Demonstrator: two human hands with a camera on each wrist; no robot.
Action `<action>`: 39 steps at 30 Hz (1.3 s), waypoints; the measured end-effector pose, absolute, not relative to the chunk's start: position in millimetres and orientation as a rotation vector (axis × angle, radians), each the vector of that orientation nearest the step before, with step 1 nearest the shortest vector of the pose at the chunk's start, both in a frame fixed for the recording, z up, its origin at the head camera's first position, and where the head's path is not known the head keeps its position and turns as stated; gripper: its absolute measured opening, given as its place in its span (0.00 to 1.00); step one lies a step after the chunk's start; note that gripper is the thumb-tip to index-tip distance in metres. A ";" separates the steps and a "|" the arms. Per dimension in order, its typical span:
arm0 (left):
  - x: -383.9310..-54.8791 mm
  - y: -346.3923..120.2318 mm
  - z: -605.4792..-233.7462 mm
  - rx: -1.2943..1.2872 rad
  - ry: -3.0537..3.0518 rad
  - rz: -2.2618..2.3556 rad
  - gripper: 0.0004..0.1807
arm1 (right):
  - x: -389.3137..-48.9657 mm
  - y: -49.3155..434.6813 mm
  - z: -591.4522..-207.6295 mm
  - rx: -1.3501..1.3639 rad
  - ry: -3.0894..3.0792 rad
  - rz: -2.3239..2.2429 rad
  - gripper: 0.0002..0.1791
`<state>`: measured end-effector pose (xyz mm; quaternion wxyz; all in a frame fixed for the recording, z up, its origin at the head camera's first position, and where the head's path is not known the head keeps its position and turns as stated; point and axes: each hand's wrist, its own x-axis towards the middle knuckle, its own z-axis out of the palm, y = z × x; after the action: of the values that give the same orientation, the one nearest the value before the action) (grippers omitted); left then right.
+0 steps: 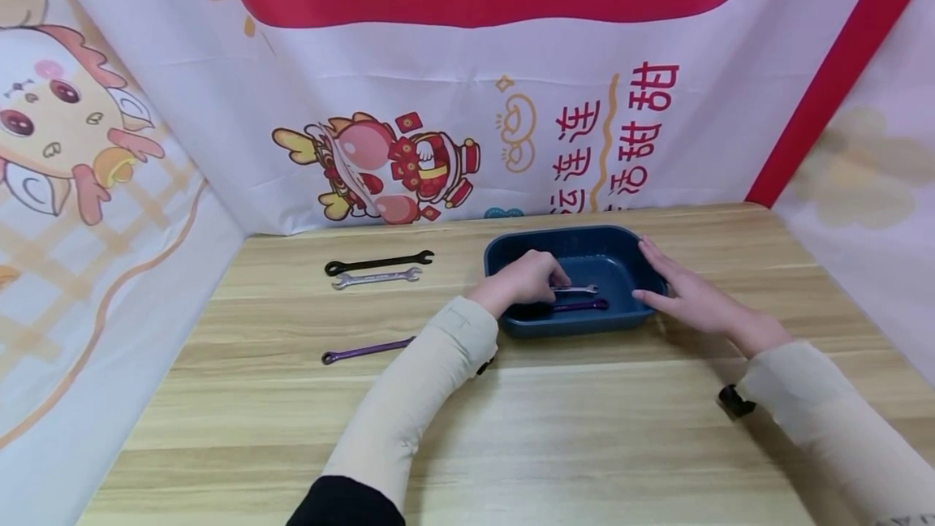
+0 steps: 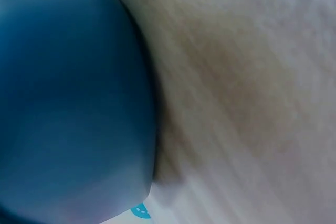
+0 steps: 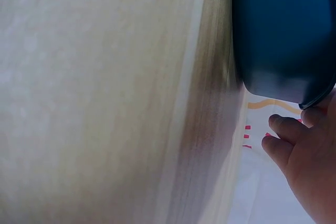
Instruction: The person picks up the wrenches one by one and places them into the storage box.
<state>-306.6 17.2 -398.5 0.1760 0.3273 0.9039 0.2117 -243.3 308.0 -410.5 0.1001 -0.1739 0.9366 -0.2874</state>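
A dark blue plastic bin (image 1: 577,326) stands on the table, its outer wall (image 2: 79,98) filling the left part of the left wrist view. My left hand (image 1: 529,276) reaches into it and pinches a small silver wrench (image 1: 583,290), whose far end sticks out past the fingers. A purple wrench (image 1: 580,305) lies in the bin on the near side of the silver one. The bin's left inside is partly hidden by the hand. At the bin's right end, my right hand (image 1: 694,295) rests on the rim with fairly straight fingers; several of its fingers (image 3: 286,129) show outside the wall.
On the table (image 1: 584,428) left of the bin lie a black wrench (image 1: 380,263), a silver wrench (image 1: 377,277) and another purple wrench (image 1: 365,350), partly covered by the left sleeve (image 1: 416,396). A printed cloth (image 1: 438,63) hangs behind the table.
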 end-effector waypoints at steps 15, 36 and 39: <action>-304.7 16.5 -406.3 0.967 2.547 0.551 0.17 | -244.3 305.8 -411.5 -0.529 2.771 -0.843 0.51; -308.0 20.8 -407.6 1.000 2.551 0.494 0.18 | -243.0 309.1 -410.5 -0.507 2.771 -0.854 0.51; -308.4 21.3 -408.2 1.001 2.555 0.483 0.18 | -243.2 308.6 -410.5 -0.504 2.771 -0.851 0.51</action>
<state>-308.4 21.3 -408.2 0.1765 0.3536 0.9026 0.1707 -243.2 308.6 -410.5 0.0994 -0.1703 0.9372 -0.2878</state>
